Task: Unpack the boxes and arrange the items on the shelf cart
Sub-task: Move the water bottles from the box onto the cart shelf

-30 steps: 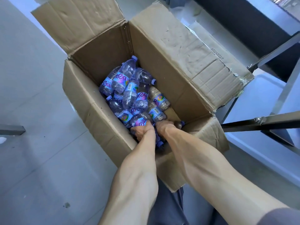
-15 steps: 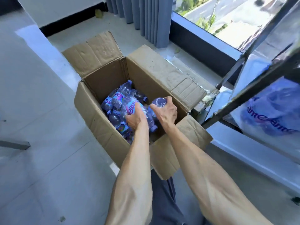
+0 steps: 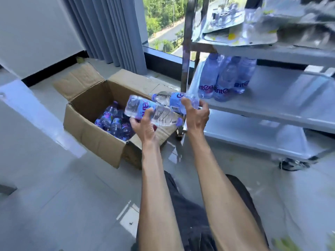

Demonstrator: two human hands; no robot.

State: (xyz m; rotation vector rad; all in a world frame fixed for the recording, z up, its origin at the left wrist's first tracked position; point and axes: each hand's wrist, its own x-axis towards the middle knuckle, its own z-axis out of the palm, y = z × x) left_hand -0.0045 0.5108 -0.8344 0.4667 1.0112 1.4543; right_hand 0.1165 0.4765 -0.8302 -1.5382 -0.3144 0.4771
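From the head view, the left hand (image 3: 145, 122) grips one bottle (image 3: 145, 109) and the right hand (image 3: 196, 115) grips another bottle (image 3: 174, 100), both between the box (image 3: 90, 134) and the cart (image 3: 272, 98). It is better to stand them upright beside the bottles at the left edge of the middle shelf. The floor is glossy tile, near a window.

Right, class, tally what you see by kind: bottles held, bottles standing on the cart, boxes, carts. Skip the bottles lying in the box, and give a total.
Bottles held: 2, lower bottle in left hand, upper bottle in right hand
Standing bottles on the middle shelf: 3 visible, blurred
Cardboard box: 1
Shelf cart: 1
Total: 7
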